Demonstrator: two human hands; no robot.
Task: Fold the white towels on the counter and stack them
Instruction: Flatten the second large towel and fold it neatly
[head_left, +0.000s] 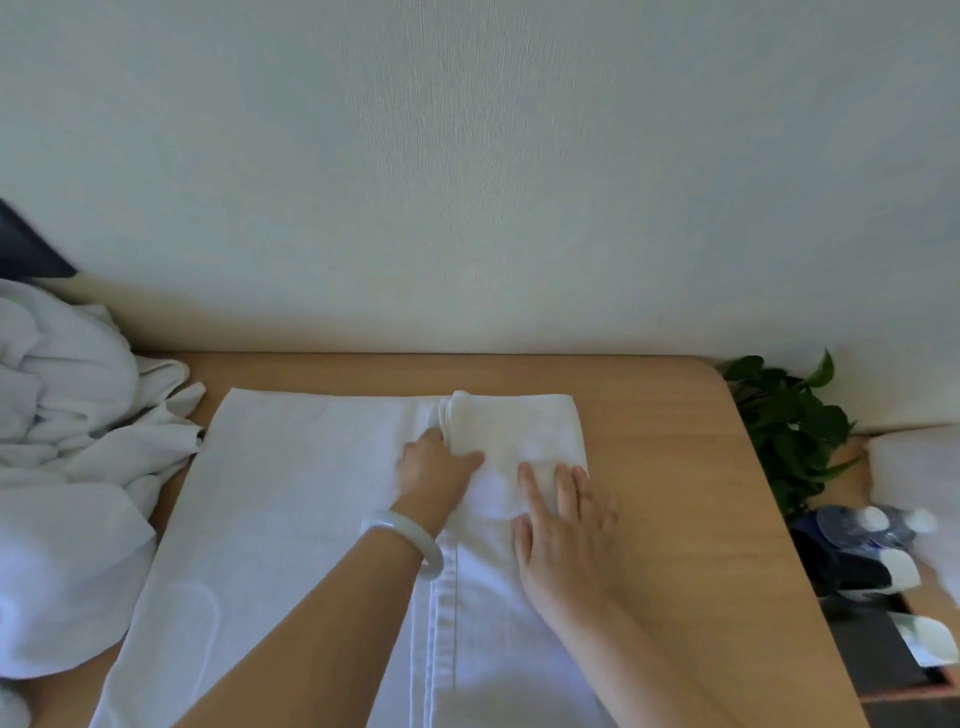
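Note:
A large white towel (291, 499) lies spread flat on the wooden counter (670, 467). On its right part sits a smaller folded white towel (514, 426). My left hand (434, 465), with a pale bangle on the wrist, holds the folded towel's left edge, thumb on top and fingers tucked under the layers. My right hand (563, 519) lies flat with straight fingers pressing the folded towel's near right part.
A heap of crumpled white towels (67, 441) fills the counter's left end. Past the right edge stand a green plant (789, 426), water bottles (872, 525), dark packets and another white cloth (919, 467). A pale wall rises right behind the counter.

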